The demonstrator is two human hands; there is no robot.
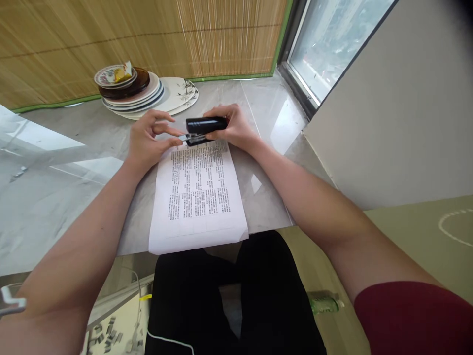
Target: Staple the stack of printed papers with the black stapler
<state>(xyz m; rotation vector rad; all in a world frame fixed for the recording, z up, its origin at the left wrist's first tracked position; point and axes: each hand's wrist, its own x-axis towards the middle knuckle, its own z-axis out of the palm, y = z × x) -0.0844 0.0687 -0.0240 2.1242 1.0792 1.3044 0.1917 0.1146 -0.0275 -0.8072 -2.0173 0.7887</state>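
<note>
My right hand is wrapped round a black stapler, which lies sideways above the far end of a printed sheet of paper. A gap shows between the stapler's upper arm and its base. At its left end, my left hand pinches a small silvery piece between thumb and forefinger. Whether that piece is loose or part of the stapler, I cannot tell. The other left fingers are curved and apart from the stapler. The paper lies flat, its near edge reaching the table's front edge.
A stack of plates stands at the back of the grey marble table, in front of a bamboo blind. A window and a wall are on the right. Below are a green bottle and a white cable.
</note>
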